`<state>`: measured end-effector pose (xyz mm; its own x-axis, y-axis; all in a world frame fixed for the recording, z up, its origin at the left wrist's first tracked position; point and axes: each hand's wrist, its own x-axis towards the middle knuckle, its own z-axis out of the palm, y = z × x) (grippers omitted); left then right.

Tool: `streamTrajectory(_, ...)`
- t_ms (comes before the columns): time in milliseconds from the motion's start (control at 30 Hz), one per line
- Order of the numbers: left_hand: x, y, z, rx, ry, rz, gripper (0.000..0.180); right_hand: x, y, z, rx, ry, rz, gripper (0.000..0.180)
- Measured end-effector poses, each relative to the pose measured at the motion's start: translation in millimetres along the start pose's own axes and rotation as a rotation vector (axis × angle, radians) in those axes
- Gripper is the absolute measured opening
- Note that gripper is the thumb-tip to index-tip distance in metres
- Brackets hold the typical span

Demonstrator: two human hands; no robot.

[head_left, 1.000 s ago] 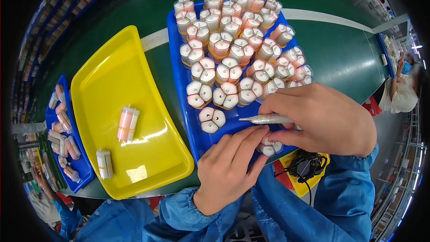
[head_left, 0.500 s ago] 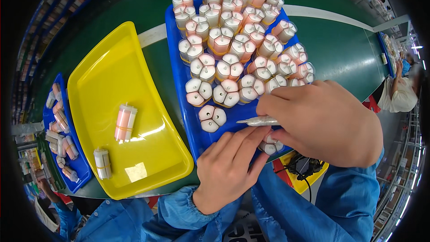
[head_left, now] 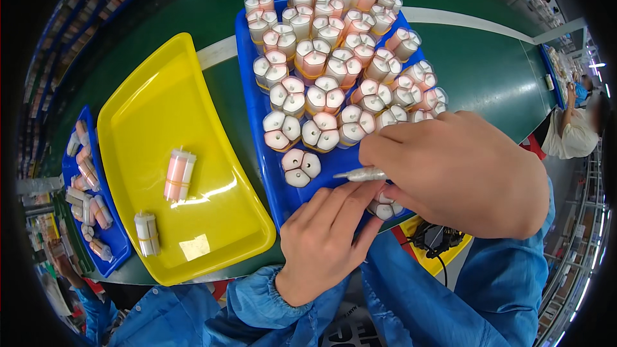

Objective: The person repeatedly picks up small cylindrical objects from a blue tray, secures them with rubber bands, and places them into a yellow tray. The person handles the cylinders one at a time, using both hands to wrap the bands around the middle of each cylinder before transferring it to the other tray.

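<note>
The green table (head_left: 488,71) bears the large blue tray (head_left: 328,164), taken here as the reference. Left of it lies the yellow tray (head_left: 144,135), with the small blue tray (head_left: 120,244) farther left. The right hand (head_left: 459,173) is above the large blue tray's near right part, its thumb and fingers clamped on a pale pointed tool (head_left: 366,175). The left hand (head_left: 321,238) reaches over that tray's near edge, fingers together, thumb opposed, closed around the worked bundle (head_left: 385,209); the contact is partly hidden. This bundle sits just inside the near edge. Standing bundles (head_left: 324,93) occupy the tray's far and middle parts; a front bundle (head_left: 301,168) stands near its left side. Compared with half a second ago, hands and tool show only a slight leftward shift, and the same bundle is held; in my judgement, work on this piece is unfinished. Whether the tool touches it cannot be told.
</note>
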<state>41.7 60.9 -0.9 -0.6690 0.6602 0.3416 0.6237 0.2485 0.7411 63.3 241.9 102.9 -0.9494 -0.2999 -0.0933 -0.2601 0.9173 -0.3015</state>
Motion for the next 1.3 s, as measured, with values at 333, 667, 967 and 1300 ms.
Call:
streamTrajectory(333,0.2,-1.3,-0.1,0.010,0.001,-0.007,0.041,1.2,-0.4,1.2,0.021,0.002,0.036,0.027)
streamTrajectory(667,1.8,0.6,-1.5,-0.040,-0.040,-0.034,0.043,-4.0,5.3,-28.6,0.101,-0.134,0.191,0.037)
streamTrajectory(967,2.2,3.1,0.4,-0.022,-0.022,-0.029,0.041,-6.0,-2.0,-15.2,-0.021,-0.293,0.153,0.038)
streamTrajectory(1300,-2.0,-2.0,-0.4,0.058,-0.017,0.004,0.042,-0.8,-17.8,-9.8,-0.113,-0.159,0.150,0.033)
